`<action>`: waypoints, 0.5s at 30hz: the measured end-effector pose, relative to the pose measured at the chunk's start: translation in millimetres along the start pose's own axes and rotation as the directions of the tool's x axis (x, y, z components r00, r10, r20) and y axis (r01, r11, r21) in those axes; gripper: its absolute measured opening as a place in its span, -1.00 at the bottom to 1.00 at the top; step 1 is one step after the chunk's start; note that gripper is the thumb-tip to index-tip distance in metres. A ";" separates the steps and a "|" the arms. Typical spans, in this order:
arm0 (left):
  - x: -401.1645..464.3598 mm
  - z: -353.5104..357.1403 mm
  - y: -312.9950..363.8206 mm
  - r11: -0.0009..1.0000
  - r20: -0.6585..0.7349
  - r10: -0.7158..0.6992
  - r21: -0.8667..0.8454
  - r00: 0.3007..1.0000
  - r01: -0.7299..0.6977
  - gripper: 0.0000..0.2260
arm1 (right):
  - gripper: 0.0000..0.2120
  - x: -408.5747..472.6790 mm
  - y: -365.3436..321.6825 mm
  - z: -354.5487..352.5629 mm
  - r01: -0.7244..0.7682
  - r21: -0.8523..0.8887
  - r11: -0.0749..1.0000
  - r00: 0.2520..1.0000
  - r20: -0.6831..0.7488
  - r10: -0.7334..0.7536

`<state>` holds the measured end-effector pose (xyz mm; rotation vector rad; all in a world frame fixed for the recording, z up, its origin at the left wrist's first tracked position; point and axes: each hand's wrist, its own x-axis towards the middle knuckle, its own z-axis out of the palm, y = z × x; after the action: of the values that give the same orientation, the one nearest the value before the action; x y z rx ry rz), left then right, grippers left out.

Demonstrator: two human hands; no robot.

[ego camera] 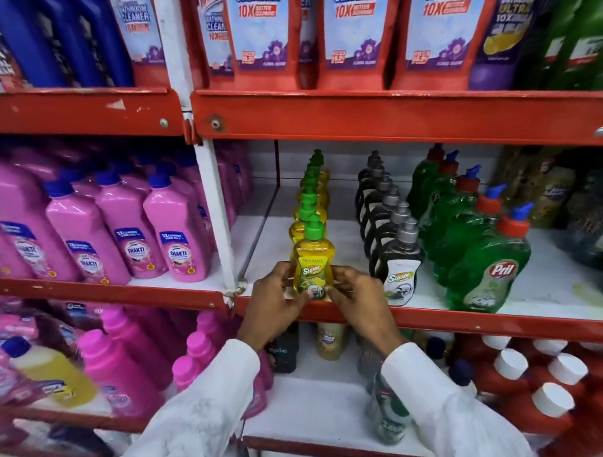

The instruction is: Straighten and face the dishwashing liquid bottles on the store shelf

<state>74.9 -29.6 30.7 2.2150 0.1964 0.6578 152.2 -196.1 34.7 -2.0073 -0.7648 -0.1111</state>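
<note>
A yellow dishwashing bottle (313, 258) with a green pump cap stands upright at the front lip of the middle shelf (433, 317), its label facing me. My left hand (275, 306) holds its left side and my right hand (355, 301) holds its right side, fingers wrapped around the lower body. Behind it a row of yellow bottles (312, 197) runs toward the back. To the right stand a row of black bottles (392, 235) with grey caps and a row of green bottles (478, 253) with red-and-blue caps.
Pink cleaner bottles (122, 231) fill the left bay past a white upright post (217, 210). Red cleaner pouches (358, 31) hang on the shelf above. The shelf below holds pink bottles (201, 348) and white-capped red bottles (552, 400). Bare white shelf shows left of the yellow row.
</note>
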 end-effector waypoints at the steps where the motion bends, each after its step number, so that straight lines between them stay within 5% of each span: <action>1: 1.4 -0.4 -0.5 1.000 0.002 0.006 -0.005 1.000 -0.006 -0.58 | -0.66 -0.5 1.3 0.8 -0.013 0.027 1.000 1.000 -0.002 0.013; 15: -2.1 -1.2 -6.8 0.999 -0.070 0.019 -0.033 0.997 -0.021 -0.60 | -0.63 0.4 -5.8 7.0 -0.087 0.126 0.988 0.996 0.040 0.082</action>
<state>73.1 -25.0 25.5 2.1661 0.1972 0.7443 147.7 -188.3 35.3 -1.9205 -0.6905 0.0222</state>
